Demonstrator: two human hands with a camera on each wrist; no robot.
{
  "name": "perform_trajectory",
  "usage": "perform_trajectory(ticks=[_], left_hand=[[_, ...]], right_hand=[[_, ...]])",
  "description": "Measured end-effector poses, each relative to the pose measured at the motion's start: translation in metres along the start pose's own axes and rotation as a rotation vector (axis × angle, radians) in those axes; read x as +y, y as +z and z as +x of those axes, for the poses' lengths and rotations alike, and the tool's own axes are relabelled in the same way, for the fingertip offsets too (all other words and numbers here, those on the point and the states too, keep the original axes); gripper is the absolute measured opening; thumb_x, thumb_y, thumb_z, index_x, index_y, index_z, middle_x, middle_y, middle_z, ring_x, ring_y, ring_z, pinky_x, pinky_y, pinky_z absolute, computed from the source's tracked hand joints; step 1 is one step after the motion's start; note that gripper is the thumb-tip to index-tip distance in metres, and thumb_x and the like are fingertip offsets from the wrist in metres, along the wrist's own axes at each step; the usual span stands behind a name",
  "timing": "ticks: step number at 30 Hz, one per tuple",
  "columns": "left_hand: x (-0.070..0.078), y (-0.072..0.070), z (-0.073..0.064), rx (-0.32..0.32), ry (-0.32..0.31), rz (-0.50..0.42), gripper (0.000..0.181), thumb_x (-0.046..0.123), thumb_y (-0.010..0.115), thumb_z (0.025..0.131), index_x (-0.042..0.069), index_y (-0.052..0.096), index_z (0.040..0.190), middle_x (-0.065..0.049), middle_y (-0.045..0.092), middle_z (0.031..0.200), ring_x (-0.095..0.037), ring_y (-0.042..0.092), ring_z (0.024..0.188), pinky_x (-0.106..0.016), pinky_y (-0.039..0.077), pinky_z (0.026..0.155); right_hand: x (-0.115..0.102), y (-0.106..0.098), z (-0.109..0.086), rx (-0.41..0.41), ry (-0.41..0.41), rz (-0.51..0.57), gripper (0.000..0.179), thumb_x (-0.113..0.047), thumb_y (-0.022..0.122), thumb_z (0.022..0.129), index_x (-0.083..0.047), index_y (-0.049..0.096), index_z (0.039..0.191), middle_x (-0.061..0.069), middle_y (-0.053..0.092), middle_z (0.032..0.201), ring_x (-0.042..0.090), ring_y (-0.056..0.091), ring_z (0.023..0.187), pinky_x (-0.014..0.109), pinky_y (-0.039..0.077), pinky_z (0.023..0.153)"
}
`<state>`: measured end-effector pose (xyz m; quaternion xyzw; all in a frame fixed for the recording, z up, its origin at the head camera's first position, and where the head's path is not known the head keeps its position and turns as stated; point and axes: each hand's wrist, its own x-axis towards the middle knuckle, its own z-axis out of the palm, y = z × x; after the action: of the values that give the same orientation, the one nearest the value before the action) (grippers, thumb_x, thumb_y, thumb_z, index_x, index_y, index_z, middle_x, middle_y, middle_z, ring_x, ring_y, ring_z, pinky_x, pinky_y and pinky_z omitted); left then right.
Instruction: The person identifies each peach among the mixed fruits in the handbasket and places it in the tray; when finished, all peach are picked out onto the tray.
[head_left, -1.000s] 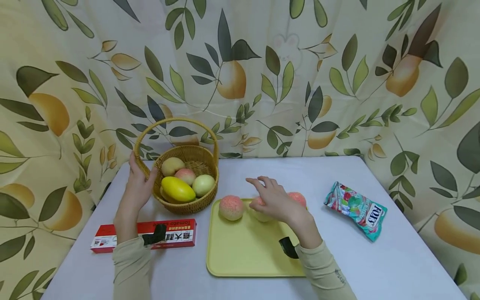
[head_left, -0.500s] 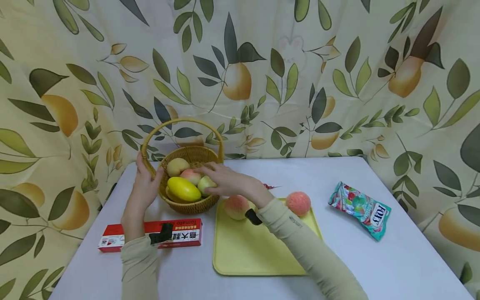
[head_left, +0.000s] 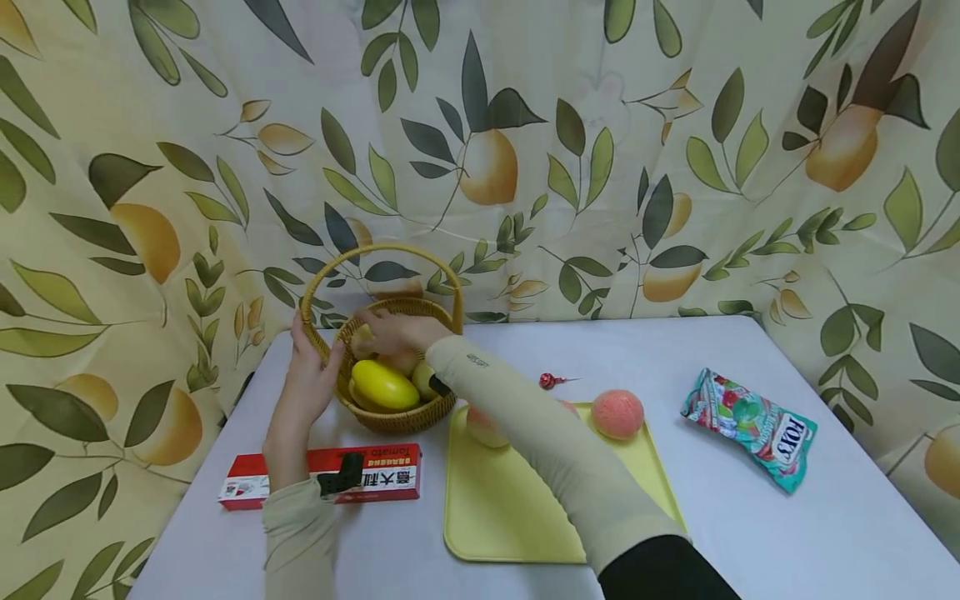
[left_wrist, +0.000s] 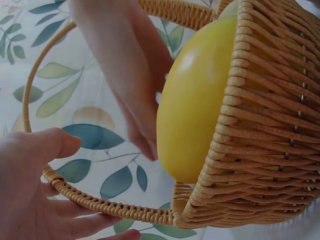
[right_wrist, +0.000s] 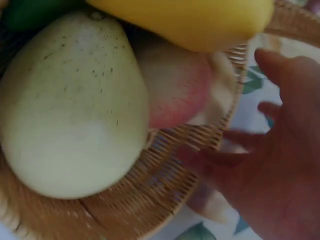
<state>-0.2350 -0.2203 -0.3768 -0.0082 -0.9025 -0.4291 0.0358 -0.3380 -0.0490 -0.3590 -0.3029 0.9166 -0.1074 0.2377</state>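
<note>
A wicker basket point(head_left: 405, 422) stands at the back left of the table, filled with fruit. My left hand point(head_left: 306, 379) holds its arched handle point(left_wrist: 110, 207) at the left side, thumb inside the loop and fingers behind it. Inside lie a yellow mango-like fruit point(head_left: 386, 387), a pale green pear-shaped fruit point(right_wrist: 70, 110), a pink-blushed peach point(right_wrist: 175, 90) and a tan round fruit point(head_left: 363, 340). My right hand point(head_left: 397, 331) reaches into the basket by the tan fruit, fingers spread apart. In the right wrist view, nothing shows in its grasp.
A yellow tray point(head_left: 510, 521) with peaches point(head_left: 617, 414) lies right of the basket, partly hidden by my right arm. Behind it is a red-wrapped lollipop point(head_left: 549, 381). A red carton point(head_left: 382, 472) lies in front of the basket; a teal FOX'S candy bag point(head_left: 752, 427) lies far right.
My right hand has moved left from above the tray's middle peach, over the tray, and into the basket. The left hand has stayed on the basket. The view has shifted slightly.
</note>
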Motion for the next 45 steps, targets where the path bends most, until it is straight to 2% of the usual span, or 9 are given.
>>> perform_trajectory(ticks=[2, 3, 7, 12, 18, 22, 30, 37, 45], left_hand=[[0.000, 0.004, 0.000, -0.011, 0.002, -0.002, 0.090, 0.039, 0.043, 0.109, 0.020, -0.027, 0.160, -0.031, 0.002, 0.170, -0.052, 0.021, 0.154, -0.067, 0.025, 0.122], [0.001, 0.006, -0.001, -0.015, 0.004, 0.000, 0.089, 0.040, 0.043, 0.108, 0.019, -0.027, 0.160, -0.030, 0.002, 0.170, -0.052, 0.021, 0.154, -0.067, 0.025, 0.123], [0.003, 0.010, 0.000, -0.010, 0.015, 0.000, 0.089, 0.039, 0.043, 0.108, 0.021, -0.026, 0.161, -0.029, 0.002, 0.171, -0.052, 0.023, 0.154, -0.068, 0.027, 0.122], [0.002, 0.015, -0.001, -0.008, 0.019, -0.020, 0.089, 0.041, 0.043, 0.108, 0.021, -0.026, 0.161, -0.028, 0.003, 0.171, -0.052, 0.024, 0.154, -0.068, 0.028, 0.121], [-0.003, 0.022, -0.007, -0.030, 0.003, -0.009, 0.088, 0.037, 0.044, 0.109, 0.017, -0.025, 0.161, -0.027, 0.002, 0.171, -0.051, 0.024, 0.154, -0.066, 0.028, 0.121], [0.000, 0.019, -0.006, -0.021, 0.011, 0.002, 0.088, 0.037, 0.043, 0.109, 0.016, -0.025, 0.161, -0.028, 0.003, 0.171, -0.053, 0.026, 0.152, -0.068, 0.029, 0.120], [0.006, 0.014, 0.000, -0.014, 0.003, -0.003, 0.088, 0.037, 0.044, 0.109, 0.018, -0.024, 0.161, -0.027, 0.003, 0.171, -0.052, 0.027, 0.152, -0.067, 0.029, 0.120], [0.003, 0.002, -0.001, -0.008, 0.003, 0.028, 0.088, 0.041, 0.042, 0.109, 0.017, -0.026, 0.160, -0.030, 0.002, 0.170, -0.056, 0.029, 0.149, -0.070, 0.029, 0.119], [0.004, -0.003, 0.000, -0.019, 0.010, 0.015, 0.089, 0.042, 0.041, 0.109, 0.017, -0.028, 0.160, -0.030, -0.003, 0.170, -0.057, 0.020, 0.152, -0.073, 0.023, 0.120]], right_hand=[[0.002, 0.004, 0.003, -0.045, 0.111, 0.209, 0.070, -0.046, 0.039, 0.109, -0.034, 0.000, 0.166, 0.009, 0.005, 0.176, 0.028, 0.015, 0.162, 0.047, 0.019, 0.132], [0.003, 0.006, 0.006, -0.070, 0.139, 0.218, 0.071, -0.047, 0.038, 0.109, -0.036, -0.004, 0.166, 0.010, 0.002, 0.175, 0.028, 0.014, 0.162, 0.048, 0.019, 0.132], [0.001, 0.014, 0.011, -0.048, 0.166, 0.201, 0.070, -0.047, 0.038, 0.108, -0.041, -0.001, 0.165, 0.012, -0.005, 0.175, 0.032, 0.013, 0.162, 0.054, 0.024, 0.129], [-0.002, 0.027, 0.011, 0.073, 0.181, 0.084, 0.065, -0.050, 0.037, 0.107, -0.042, 0.008, 0.165, 0.010, 0.005, 0.175, 0.035, 0.020, 0.160, 0.058, 0.030, 0.126], [-0.004, 0.044, 0.013, 0.141, 0.105, -0.037, 0.065, -0.035, 0.051, 0.106, -0.035, 0.019, 0.163, 0.017, 0.026, 0.166, 0.039, 0.046, 0.142, 0.053, 0.053, 0.105], [-0.011, 0.038, 0.013, 0.188, 0.061, -0.088, 0.057, -0.031, 0.056, 0.104, -0.033, 0.030, 0.155, 0.020, 0.029, 0.158, 0.042, 0.051, 0.132, 0.050, 0.058, 0.095], [-0.016, 0.023, 0.010, 0.182, 0.035, -0.137, 0.065, -0.034, 0.054, 0.105, -0.031, 0.023, 0.162, 0.010, 0.027, 0.169, 0.045, 0.037, 0.148, 0.054, 0.045, 0.117], [-0.018, 0.007, 0.001, 0.230, -0.040, -0.214, 0.074, -0.034, 0.072, 0.094, -0.019, 0.031, 0.154, 0.012, 0.039, 0.153, 0.033, 0.051, 0.132, 0.043, 0.050, 0.113], [0.005, 0.001, -0.042, 0.191, -0.007, -0.077, 0.096, -0.033, 0.078, 0.090, -0.029, 0.016, 0.163, 0.023, 0.020, 0.166, 0.047, 0.039, 0.147, 0.053, 0.049, 0.111]])
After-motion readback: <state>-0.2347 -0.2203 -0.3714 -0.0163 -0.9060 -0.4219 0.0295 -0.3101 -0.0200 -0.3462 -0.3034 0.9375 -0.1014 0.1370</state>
